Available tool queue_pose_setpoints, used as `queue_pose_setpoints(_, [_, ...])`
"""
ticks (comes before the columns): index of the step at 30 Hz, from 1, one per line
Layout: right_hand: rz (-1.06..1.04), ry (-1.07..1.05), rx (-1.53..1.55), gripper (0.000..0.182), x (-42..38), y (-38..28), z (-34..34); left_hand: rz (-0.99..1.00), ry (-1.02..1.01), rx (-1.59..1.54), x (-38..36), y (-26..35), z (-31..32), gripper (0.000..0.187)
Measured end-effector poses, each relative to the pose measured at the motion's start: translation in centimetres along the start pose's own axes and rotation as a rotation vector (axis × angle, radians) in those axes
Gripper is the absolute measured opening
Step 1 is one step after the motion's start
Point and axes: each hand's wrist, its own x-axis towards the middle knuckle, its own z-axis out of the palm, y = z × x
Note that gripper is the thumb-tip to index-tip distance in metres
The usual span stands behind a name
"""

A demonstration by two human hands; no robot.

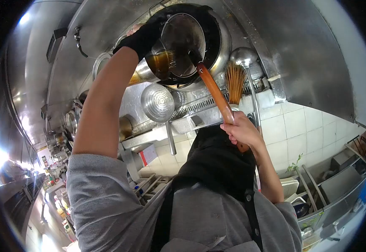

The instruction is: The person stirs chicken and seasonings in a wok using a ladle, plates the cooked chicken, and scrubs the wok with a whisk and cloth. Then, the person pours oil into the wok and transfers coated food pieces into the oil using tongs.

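Observation:
My right hand (244,133) is closed around a brown wooden handle (216,92). The handle runs up to a dark round pan (184,38) over the stove ring; how the two join is hard to make out. My left hand (135,29) is at the pan's left side. Black cloth (143,40) covers most of it, and only a bit of the fingers shows. Amber liquid (162,62) shows at the pan's lower left edge, beside a shiny metal pot (147,72) partly hidden by my forearm.
A perforated skimmer (158,102) rests on the stove's front ledge. To the right are a bamboo wok brush (235,80) and a long-handled ladle (244,56). A tap (79,42) is on the steel back wall. Shelving (346,180) stands at the lower right.

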Motion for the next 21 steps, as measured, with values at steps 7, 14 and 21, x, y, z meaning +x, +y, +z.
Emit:
queue_pose_setpoints(7, [0.014,0.005,-0.007,0.018,-0.3,-0.1,0.6,0.084,-0.055,-0.117,-1.1,-0.7,-0.4,0.028])
queue_pose_setpoints(14, [-0.003,0.016,0.027,0.016,-0.7,0.5,1.4,0.243,-0.021,-0.127,-3.1,-0.8,-1.5,0.029])
queue_pose_setpoints(21, [0.086,-0.025,0.246,0.019,-1.8,0.5,2.6,0.158,-0.084,-0.286,-1.7,-7.5,-2.9,0.028])
